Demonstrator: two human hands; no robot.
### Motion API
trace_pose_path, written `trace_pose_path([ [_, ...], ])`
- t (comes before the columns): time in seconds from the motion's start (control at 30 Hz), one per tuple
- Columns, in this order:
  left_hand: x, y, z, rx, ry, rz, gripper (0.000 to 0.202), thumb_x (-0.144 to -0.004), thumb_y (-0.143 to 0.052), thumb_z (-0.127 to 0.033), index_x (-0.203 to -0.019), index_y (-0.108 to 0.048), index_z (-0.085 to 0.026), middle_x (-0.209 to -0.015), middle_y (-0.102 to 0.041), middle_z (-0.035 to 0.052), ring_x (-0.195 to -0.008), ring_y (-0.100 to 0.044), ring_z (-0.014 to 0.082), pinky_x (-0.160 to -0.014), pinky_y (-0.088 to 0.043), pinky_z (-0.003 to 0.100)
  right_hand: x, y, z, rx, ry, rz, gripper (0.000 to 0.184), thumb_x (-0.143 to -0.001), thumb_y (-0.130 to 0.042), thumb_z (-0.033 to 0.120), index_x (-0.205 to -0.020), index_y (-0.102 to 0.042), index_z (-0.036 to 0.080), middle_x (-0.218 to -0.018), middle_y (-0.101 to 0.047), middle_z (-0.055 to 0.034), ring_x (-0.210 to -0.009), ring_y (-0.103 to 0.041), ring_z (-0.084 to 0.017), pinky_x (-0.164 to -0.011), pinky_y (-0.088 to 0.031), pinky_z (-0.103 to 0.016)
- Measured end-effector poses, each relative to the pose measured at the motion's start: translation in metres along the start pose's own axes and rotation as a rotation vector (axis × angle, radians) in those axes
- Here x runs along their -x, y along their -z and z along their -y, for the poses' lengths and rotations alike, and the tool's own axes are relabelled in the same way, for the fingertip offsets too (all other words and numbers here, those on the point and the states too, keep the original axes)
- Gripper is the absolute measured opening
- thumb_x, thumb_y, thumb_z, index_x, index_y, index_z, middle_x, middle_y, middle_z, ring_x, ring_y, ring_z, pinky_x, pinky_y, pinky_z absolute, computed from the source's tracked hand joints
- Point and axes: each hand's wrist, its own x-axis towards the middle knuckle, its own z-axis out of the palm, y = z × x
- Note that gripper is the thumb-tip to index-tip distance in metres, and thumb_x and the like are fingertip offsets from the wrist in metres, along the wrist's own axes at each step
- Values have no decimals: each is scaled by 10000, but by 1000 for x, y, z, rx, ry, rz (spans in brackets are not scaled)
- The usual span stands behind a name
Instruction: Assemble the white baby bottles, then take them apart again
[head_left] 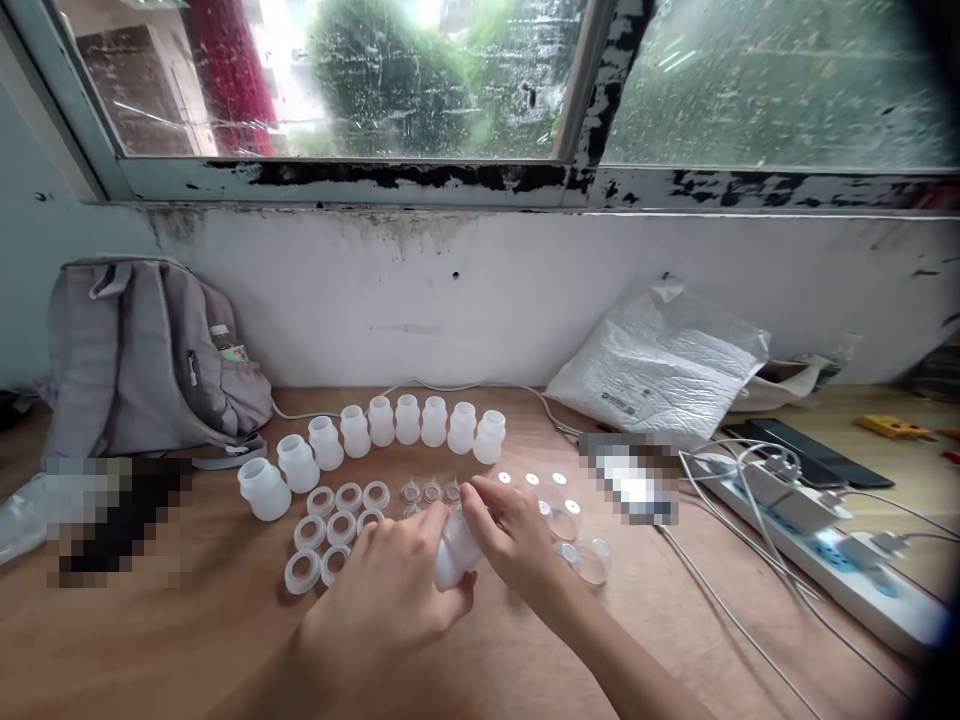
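Observation:
My left hand (pixel 397 580) is wrapped round a small, frosted white baby bottle (pixel 454 552), tilted over the table. The fingers of my right hand (pixel 514 525) are closed at the bottle's upper end; whether a small part is pinched there is hidden. Behind my hands, several matching bottles (pixel 407 420) stand upright in a curved row. Left of the bottle lie several white screw rings (pixel 341 527), partly covered by my left hand. Clear silicone nipples (pixel 432 490) sit just beyond my fingers. Close to my right hand are transparent caps (pixel 592 562) and small white discs (pixel 532 480).
A grey backpack (pixel 142 350) leans at the left against the wall under the window. A silver padded bag (pixel 664 360) rests at the back right. A power strip (pixel 840 560) with plugs and white cables, and a dark phone (pixel 821 455), lie on the right.

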Motion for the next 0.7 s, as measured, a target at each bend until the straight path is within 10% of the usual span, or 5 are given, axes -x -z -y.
trace_pose_path([
  [0.17,18,14,-2,-16,1,44,125,-721,-454,-336,-791,-476,-236,-687,-593,-16,-573,-549,167,-483,-266,248,7,10,8,-112,51,-8,347,-806,-368,302,-502,-238,198,-444,-225,63,-393,-241,-68,-412,-180,-227],
  [0.3,30,26,16,-118,88,86,180,-747,-435,-412,-736,-480,-238,-651,-589,-19,-573,-556,188,-495,-259,250,-7,46,-11,-124,-87,-278,343,-818,-348,355,-516,-363,192,-467,-318,43,-434,-328,-92,-425,-240,-220],
  [0.47,35,32,39,-209,166,66,177,-741,-443,-409,-773,-501,-245,-695,-598,-14,-611,-567,196,-486,-235,249,-33,98,-56,317,-326,-343,284,-765,-429,426,-713,-565,182,-550,-513,-12,-527,-483,-151,-504,-318,-249],
  [0.7,38,22,32,-100,106,252,132,-726,-430,-322,-754,-528,-238,-745,-588,-10,-673,-552,179,-549,-296,245,-32,103,-140,633,-509,82,137,-585,-527,154,-708,-584,168,-720,-607,-79,-637,-566,-199,-529,-378,-270],
])
